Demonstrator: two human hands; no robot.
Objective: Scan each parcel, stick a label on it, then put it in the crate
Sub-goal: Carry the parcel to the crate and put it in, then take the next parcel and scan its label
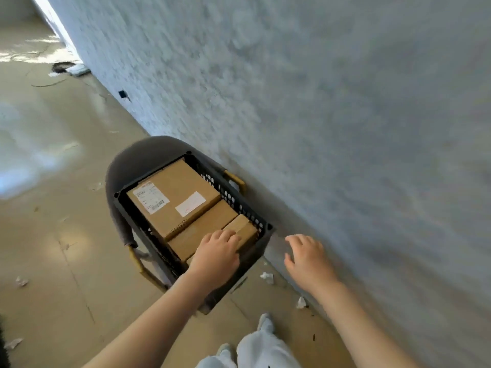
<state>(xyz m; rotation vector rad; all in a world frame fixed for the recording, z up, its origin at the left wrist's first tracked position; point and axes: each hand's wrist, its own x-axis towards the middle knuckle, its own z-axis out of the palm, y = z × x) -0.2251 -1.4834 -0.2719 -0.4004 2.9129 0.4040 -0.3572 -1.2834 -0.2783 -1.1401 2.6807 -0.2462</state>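
A black plastic crate [233, 193] sits on a grey chair [132, 160] against the wall. Inside lie brown cardboard parcels: a large one [180, 189] on top with two white labels, a second [204, 229] under it, and a small one [243, 227] at the near right corner. My left hand [216, 254] lies palm down on the small parcel, its fingers curling over the near edge. My right hand [305, 257] hovers to the right of the crate, fingers spread, holding nothing.
A rough white wall [318, 102] runs along the right, close to the crate. The tiled floor [53, 235] holds scattered paper scraps [267, 277]. My legs in light trousers [260, 349] stand at the bottom edge.
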